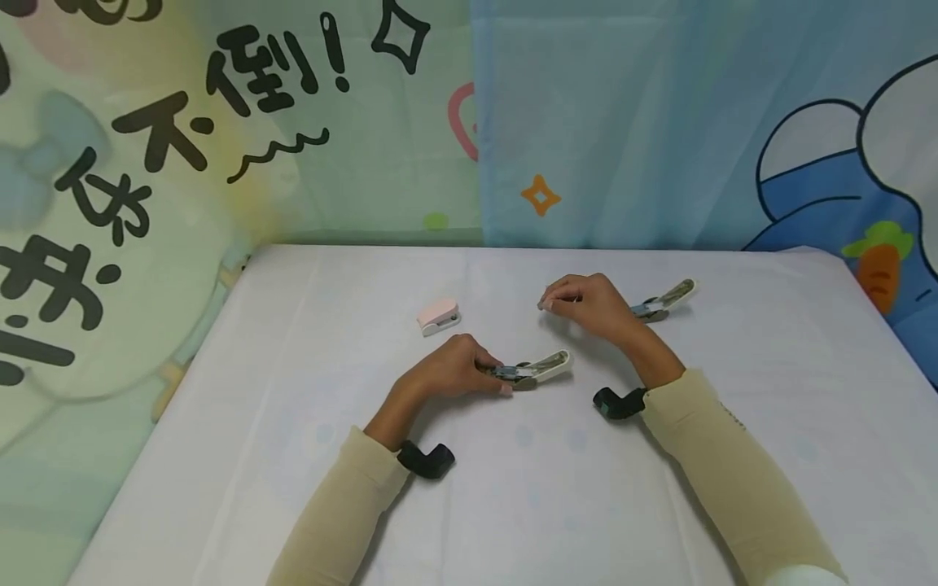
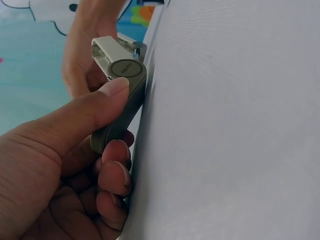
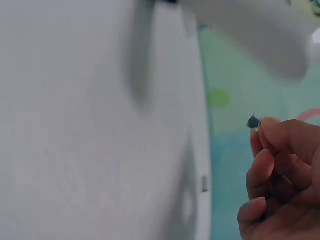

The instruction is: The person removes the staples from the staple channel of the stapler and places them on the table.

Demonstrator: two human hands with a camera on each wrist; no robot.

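My left hand (image 1: 456, 368) holds a stapler (image 1: 545, 370) low over the white table, its white top arm swung open to the right. Up close in the left wrist view, the thumb presses the grey-green base of this stapler (image 2: 127, 102) and the fingers curl beneath it. Between thumb and index finger, my right hand (image 1: 595, 305) pinches a tiny dark piece (image 3: 253, 122) that looks like a short strip of staples. The hand is raised above the table, to the right of the held stapler. Partly hidden behind its wrist lies a second opened stapler (image 1: 672, 298).
A small pink and white stapler (image 1: 440, 316), closed, sits on the table (image 1: 330, 325) beyond my left hand. Printed curtains (image 1: 586, 122) hang behind the table's far edge. Black wrist cameras (image 1: 427, 461) jut from both sleeves.
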